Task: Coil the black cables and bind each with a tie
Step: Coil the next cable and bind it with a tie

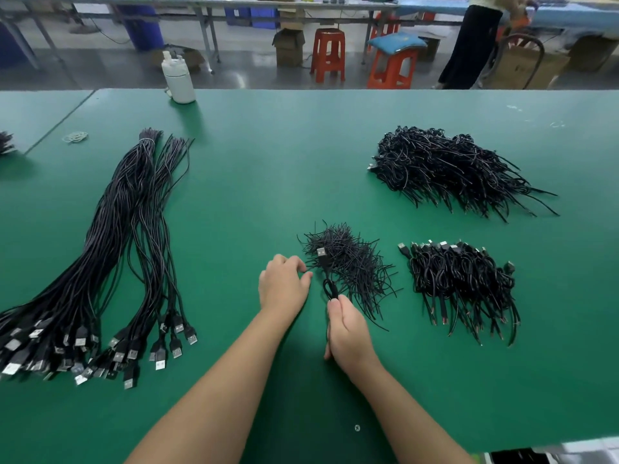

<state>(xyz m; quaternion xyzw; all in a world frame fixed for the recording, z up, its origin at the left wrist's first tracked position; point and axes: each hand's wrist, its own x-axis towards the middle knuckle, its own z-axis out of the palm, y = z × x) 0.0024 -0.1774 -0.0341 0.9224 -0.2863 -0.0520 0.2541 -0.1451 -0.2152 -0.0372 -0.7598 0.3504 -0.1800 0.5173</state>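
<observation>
You find no text, label, brand or number you can read here. The silver-tipped plugs of the long black cables bear no legible marks, and the white plastic bottle shows you no readable lettering.

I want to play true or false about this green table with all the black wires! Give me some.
1. The right hand holds a coiled cable. True.
2. The white bottle lies on its side. False: it stands upright.
3. The left hand reaches the pile of ties. True.
4. The long uncoiled cables lie on the right. False: they lie on the left.
5. The stools are blue. False: they are orange-red.
</observation>
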